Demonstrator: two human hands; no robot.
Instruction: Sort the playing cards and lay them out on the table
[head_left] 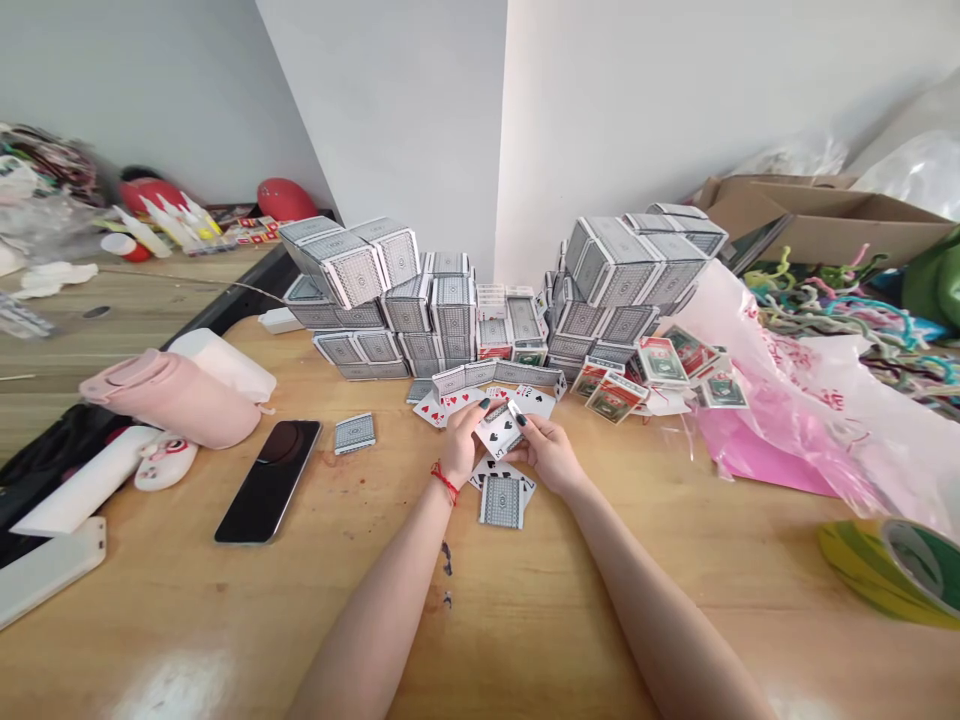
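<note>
My left hand (pixel 463 440) and my right hand (pixel 550 452) both grip a playing card (pixel 498 434) with spades on its face, at the middle of the table. A strip of its patterned back shows along the top, so the card looks folded. Beneath and in front of my hands lie loose face-up cards (pixel 491 469) and a patterned folded card piece (pixel 502 502). Beyond them, a row of folded cards (pixel 487 374) stands behind fanned face-up cards (pixel 431 409). Another patterned piece (pixel 354 433) lies to the left.
Stacks of card-covered blocks rise at back left (pixel 352 270) and back right (pixel 619 270). Boxed card decks (pixel 660 361) lie right of centre. A phone (pixel 268 482), pink bottle (pixel 176 397) and white mouse (pixel 166 460) are left. Pink plastic (pixel 780 440) and tape (pixel 892 568) are right.
</note>
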